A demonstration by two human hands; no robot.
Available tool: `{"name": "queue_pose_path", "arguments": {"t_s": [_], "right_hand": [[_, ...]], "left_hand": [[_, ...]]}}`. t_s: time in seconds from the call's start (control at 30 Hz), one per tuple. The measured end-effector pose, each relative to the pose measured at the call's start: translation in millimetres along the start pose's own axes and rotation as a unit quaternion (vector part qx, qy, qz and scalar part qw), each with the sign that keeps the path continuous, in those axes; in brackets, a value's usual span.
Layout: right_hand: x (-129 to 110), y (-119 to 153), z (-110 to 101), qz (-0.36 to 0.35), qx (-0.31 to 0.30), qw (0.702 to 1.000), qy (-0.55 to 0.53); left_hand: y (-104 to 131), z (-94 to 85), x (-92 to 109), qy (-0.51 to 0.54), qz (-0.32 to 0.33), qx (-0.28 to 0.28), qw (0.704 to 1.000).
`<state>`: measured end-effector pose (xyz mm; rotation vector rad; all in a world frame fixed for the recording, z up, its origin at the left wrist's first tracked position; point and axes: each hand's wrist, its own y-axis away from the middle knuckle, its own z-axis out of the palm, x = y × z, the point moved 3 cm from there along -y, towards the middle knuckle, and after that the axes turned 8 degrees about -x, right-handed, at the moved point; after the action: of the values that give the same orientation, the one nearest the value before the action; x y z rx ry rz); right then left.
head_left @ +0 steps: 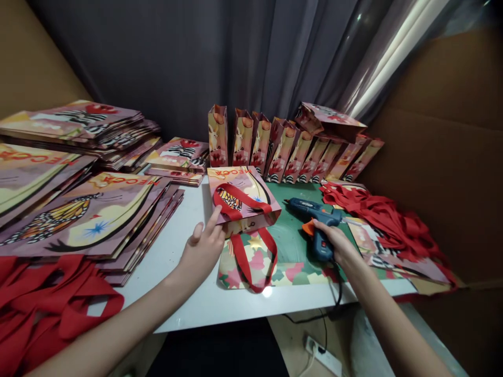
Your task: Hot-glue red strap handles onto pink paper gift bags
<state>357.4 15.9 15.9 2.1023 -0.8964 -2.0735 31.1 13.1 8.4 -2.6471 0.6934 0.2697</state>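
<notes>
A paper gift bag (251, 178) with a butterfly print lies on its side in front of me, its opening edge toward me. One red ribbon handle (251, 201) loops over its upper face; a second red ribbon handle (247, 267) hangs toward me over the patterned sheet. My left hand (204, 243) is at the bag's near left corner, the index finger touching the upper ribbon and the thumb held apart. To the right, my right hand (334, 241) grips a blue hot glue gun (322, 246) by its handle, near the orange trigger. Its nozzle points left, apart from the bag.
Flat bags (98, 214) lie in stacks on the left, with red ribbons (51, 303) before them. Several standing bags (283, 149) line the back, one lying on top. More red ribbons (385, 220) are heaped right. The gun's cord (339, 288) hangs over the table edge.
</notes>
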Motion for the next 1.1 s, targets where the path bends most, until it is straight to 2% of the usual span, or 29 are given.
{"name": "queue_pose_path", "arguments": {"t_s": [0.07,0.13,0.17,0.23,0.3,0.37,0.43,0.5,0.53,0.6,0.67,0.73,0.8,0.87,0.93,1.0,1.1], "right_hand": [[-4,-7,3,-0.017,-0.002,0.998,0.066],[-11,-11,1,-0.045,0.009,0.975,0.217],[-14,-11,0,-0.059,0.020,0.948,0.312],[-21,-8,0,-0.071,0.050,0.869,0.488],[-27,0,3,-0.069,0.088,0.795,0.596],[-30,12,11,-0.064,0.126,0.750,0.646],[-32,26,23,-0.087,0.154,0.724,0.667],[-32,42,39,-0.148,0.146,0.715,0.668],[-30,50,48,-0.188,0.119,0.718,0.659],[-24,65,67,-0.249,0.020,0.739,0.625],[-15,76,83,-0.265,-0.085,0.756,0.592],[-8,83,99,-0.288,-0.166,0.759,0.560],[-6,85,113,-0.339,-0.214,0.751,0.525],[-8,82,126,-0.391,-0.232,0.735,0.503],[-10,77,136,-0.418,-0.230,0.718,0.508],[-13,69,144,-0.417,-0.229,0.708,0.522],[-15,52,155,-0.374,-0.238,0.718,0.537]], "left_hand": [[-3,4.1,0,0.008,-0.008,-0.049,0.999],[-6,6.3,1,0.026,-0.019,-0.085,0.996],[-8,6.6,2,0.034,-0.025,-0.098,0.994],[-11,5.5,4,0.047,-0.043,-0.114,0.991],[-14,3.4,7,0.058,-0.061,-0.125,0.989],[-17,0.9,9,0.071,-0.076,-0.135,0.985],[-19,-1.4,11,0.081,-0.085,-0.142,0.983],[-19,-3.9,12,0.089,-0.091,-0.146,0.981],[-18,-5.7,12,0.092,-0.091,-0.142,0.981],[-11,-11.6,14,0.089,-0.089,-0.121,0.985],[1,-20.8,17,0.072,-0.088,-0.091,0.989],[14,-32.1,21,0.054,-0.092,-0.060,0.992],[21,-41.7,26,0.069,-0.095,-0.042,0.992],[16,-42.4,31,0.120,-0.052,-0.098,0.986],[0,-35.6,34,0.168,-0.007,-0.168,0.971],[-22,-24.7,30,0.164,-0.032,-0.198,0.966],[-50,-8.3,21,0.157,-0.070,-0.211,0.962]]}}
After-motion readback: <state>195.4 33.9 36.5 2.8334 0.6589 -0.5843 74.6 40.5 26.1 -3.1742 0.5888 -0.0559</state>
